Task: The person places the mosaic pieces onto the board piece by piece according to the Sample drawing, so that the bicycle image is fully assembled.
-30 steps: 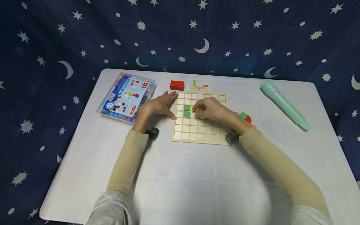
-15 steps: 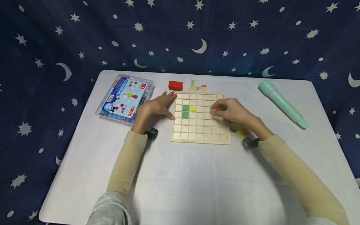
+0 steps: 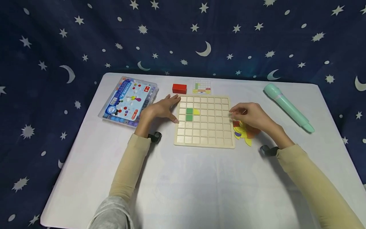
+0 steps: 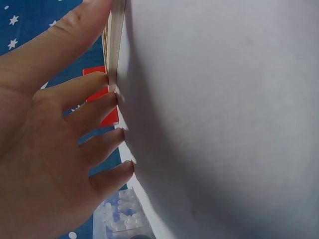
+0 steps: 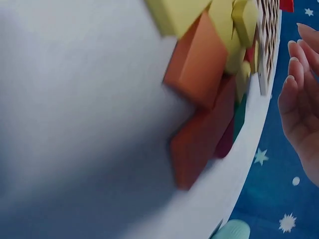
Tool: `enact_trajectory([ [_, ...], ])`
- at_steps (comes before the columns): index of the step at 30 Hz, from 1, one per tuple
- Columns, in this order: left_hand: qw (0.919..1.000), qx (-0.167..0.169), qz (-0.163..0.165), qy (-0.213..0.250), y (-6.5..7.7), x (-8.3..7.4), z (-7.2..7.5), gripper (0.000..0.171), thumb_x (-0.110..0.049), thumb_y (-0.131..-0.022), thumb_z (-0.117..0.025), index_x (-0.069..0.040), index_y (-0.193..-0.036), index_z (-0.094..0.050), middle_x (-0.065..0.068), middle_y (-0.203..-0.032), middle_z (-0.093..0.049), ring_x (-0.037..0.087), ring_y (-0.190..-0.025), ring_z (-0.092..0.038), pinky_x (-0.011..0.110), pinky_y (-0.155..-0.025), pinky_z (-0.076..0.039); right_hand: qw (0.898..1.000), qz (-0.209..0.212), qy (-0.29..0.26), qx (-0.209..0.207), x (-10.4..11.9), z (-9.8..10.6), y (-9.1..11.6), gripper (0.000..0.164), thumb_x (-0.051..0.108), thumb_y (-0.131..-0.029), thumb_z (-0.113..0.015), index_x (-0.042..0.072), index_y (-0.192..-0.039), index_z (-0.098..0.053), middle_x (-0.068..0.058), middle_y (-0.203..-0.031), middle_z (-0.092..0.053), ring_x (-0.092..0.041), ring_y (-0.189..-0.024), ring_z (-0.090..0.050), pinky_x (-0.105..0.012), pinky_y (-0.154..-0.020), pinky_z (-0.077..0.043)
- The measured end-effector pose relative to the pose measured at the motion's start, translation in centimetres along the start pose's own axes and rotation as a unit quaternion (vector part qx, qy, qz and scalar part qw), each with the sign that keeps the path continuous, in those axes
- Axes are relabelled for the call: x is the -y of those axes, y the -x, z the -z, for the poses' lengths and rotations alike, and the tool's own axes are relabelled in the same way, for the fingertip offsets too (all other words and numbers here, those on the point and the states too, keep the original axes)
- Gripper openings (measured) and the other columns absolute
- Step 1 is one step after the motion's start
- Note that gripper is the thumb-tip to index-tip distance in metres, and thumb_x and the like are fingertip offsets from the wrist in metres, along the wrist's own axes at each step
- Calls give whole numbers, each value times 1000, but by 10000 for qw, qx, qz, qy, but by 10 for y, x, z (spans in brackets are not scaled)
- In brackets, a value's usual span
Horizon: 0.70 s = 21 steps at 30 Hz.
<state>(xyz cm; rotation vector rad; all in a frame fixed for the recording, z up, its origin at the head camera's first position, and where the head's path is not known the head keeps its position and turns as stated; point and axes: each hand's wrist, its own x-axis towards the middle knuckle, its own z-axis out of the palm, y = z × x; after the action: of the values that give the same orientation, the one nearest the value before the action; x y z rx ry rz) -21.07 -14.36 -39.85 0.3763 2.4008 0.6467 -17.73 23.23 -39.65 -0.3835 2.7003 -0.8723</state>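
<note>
A wooden grid board [image 3: 208,133] lies mid-table. On it sit two green square tiles [image 3: 189,117], one above the other, with a yellow tile [image 3: 196,111] beside the upper one. My left hand [image 3: 161,109] rests with spread fingers along the board's left edge; its thumb and fingertips meet that edge in the left wrist view. Just past the right edge, my right hand [image 3: 251,115] hovers over a pile of coloured tiles [image 3: 243,130], fingers loosely bent and nothing visible between them. Orange pieces [image 5: 199,64] and yellow ones [image 5: 182,15] show in the right wrist view; the hand partly covers the pile from above.
Behind the board stand a red block [image 3: 179,88] and a small printed grid card [image 3: 201,86] with coloured shapes. A clear box of beads [image 3: 128,100] lies left, near the left hand. To the far right is a mint-green microphone-shaped object [image 3: 288,108]. A starry curtain [image 3: 171,38] hangs behind.
My right hand has left the yellow tile on the board and moved right, across the board to the tile pile, uncovering the grid. The left hand has stayed at the board's edge.
</note>
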Motion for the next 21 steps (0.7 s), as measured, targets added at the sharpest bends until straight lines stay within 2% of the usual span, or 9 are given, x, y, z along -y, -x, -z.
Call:
enact_trajectory([
  [6,10000,2,16,-56,1,-1,-2,111,-29,-80,-89,-21,-166,-20,-1,-175,-5,26,-162,6,57,-129,-9,9999,-117,16,-100,-16,7,11,23,17,-92,-77,6,-113,-76,-8,-94,-73,-24,-86,-62,-25,-71,-49],
  [13,10000,-29,-59,-11,0,-1,-1,111,-28,-80,-89,-20,-166,-20,-1,-175,-5,25,-162,6,56,-129,-9,9989,-406,55,-213,-34,16,17,24,15,-94,-75,3,-115,-75,-12,-95,-73,-25,-83,-60,-23,-59,-49],
  [21,10000,19,42,10,-1,-2,-2,111,-28,-80,-90,-21,-166,-20,-2,-175,-4,25,-162,6,57,-129,-10,9986,-514,-133,-27,-49,21,18,26,10,-93,-72,-2,-116,-72,-14,-91,-69,-24,-76,-59,-24,-58,-50],
])
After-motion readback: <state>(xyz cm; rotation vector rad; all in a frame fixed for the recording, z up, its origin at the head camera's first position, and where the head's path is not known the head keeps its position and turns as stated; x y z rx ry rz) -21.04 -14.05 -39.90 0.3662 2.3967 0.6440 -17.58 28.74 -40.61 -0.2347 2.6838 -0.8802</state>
